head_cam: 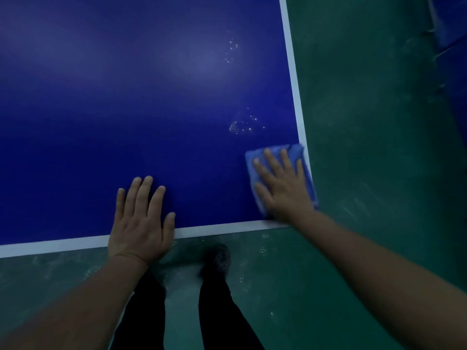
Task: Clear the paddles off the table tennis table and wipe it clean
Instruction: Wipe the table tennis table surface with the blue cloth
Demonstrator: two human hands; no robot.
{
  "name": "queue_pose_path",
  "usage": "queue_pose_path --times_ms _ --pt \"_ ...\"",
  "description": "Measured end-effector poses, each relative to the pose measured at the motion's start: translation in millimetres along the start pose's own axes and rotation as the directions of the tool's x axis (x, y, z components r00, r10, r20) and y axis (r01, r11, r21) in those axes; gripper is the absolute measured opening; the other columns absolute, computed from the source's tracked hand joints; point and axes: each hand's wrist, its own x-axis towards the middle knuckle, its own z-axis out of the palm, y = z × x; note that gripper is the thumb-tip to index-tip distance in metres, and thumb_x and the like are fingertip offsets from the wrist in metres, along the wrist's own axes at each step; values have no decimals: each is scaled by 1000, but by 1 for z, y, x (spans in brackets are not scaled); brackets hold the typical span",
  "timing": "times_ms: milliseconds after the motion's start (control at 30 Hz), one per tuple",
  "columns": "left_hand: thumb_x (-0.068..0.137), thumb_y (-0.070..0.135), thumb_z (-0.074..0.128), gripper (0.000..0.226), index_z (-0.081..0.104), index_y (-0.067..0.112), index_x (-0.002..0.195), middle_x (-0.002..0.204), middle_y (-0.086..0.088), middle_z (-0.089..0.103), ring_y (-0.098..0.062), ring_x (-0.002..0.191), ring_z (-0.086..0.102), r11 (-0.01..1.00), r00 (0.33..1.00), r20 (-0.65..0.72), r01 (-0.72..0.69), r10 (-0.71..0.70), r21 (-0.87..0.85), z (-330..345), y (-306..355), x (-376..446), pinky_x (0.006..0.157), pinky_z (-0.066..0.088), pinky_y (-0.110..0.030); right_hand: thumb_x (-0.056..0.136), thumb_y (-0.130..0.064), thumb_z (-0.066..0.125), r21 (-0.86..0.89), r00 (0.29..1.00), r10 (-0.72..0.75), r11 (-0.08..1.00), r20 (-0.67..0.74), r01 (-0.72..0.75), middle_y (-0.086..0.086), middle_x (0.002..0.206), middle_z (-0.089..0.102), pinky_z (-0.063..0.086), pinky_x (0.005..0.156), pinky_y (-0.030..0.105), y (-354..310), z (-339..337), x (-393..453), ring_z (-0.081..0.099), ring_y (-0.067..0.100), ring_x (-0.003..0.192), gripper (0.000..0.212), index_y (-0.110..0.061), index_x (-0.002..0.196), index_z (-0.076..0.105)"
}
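Observation:
The blue table tennis table (126, 109) fills the upper left, with white lines along its near and right edges. My right hand (283, 188) presses flat on a folded blue cloth (304, 170) at the table's near right corner, fingers straight and spread. My left hand (141, 223) rests flat on the table by the near edge, fingers straight. Two patches of water droplets (241, 126) glisten on the surface just beyond the cloth and farther up. No paddles are in view.
A green floor (366, 122) surrounds the table on the right and near sides. My legs in dark trousers and a dark shoe (219, 258) stand just below the near edge. A dark blue object (452, 26) sits at the far right.

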Motion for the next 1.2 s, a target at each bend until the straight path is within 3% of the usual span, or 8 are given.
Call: queue_pose_path --times_ms 133,333,433,633,800,967,1067,1200 --pt "96 45 31 65 44 2 143 157 -22 31 -38 150 21 1000 1000 2 -1 1 -5 -1 -1 1 124 4 -53 100 -58 17 40 986 161 986 -40 -159 -6 168 -7 -2 122 60 15 -7 14 -12 24 155 64 -37 159 4" --pt "96 45 31 66 45 1 143 158 -23 31 -38 150 21 1000 1000 6 -1 1 -10 1 -1 1 123 9 -57 102 -62 9 35 996 87 996 0 -87 -4 169 -3 0 122 60 -8 23 -74 -9 26 155 63 -37 159 7" --pt "96 45 30 67 46 1 143 157 -23 32 -38 150 22 1000 1000 11 0 0 -9 2 -1 1 123 9 -57 101 -62 11 20 999 46 999 -1 -46 -6 168 -8 0 122 61 6 10 -37 -15 24 154 62 -38 158 2" --pt "95 46 31 66 47 2 142 157 -21 33 -37 150 23 1000 1000 10 19 -19 17 0 -2 2 121 11 -60 101 -57 15 100 967 254 963 -29 -250 -11 166 -17 -5 121 60 -7 -2 13 -17 24 154 62 -42 157 -5" --pt "94 46 36 64 49 4 141 156 -20 36 -37 148 27 999 999 -35 35 -34 23 2 -1 -1 120 14 -62 101 -57 15 46 983 183 982 -25 -182 -7 167 -20 -10 120 58 -60 24 -36 -21 24 153 64 -42 157 -11" --pt "94 42 38 63 41 1 141 152 -25 37 -41 145 30 997 982 -179 58 -66 -52 6 -1 -3 119 17 -63 103 -53 19 101 991 -106 988 -76 114 -5 169 -8 -14 118 59 -147 13 40 -21 24 153 59 -38 159 8" --pt "94 42 38 62 41 1 141 150 -26 39 -41 144 31 998 978 -200 57 -64 -40 7 0 -4 119 18 -63 102 -53 13 84 980 -179 979 -90 187 -4 169 2 -11 119 61 -189 -2 100 -11 28 155 59 -37 158 16" --pt "94 42 39 62 44 2 141 150 -24 41 -41 143 33 998 985 -157 61 -65 -30 6 0 -3 118 18 -64 103 -50 19 17 983 -145 989 -111 148 -3 169 9 -6 119 64 -150 -20 159 -2 32 155 57 -36 159 18"
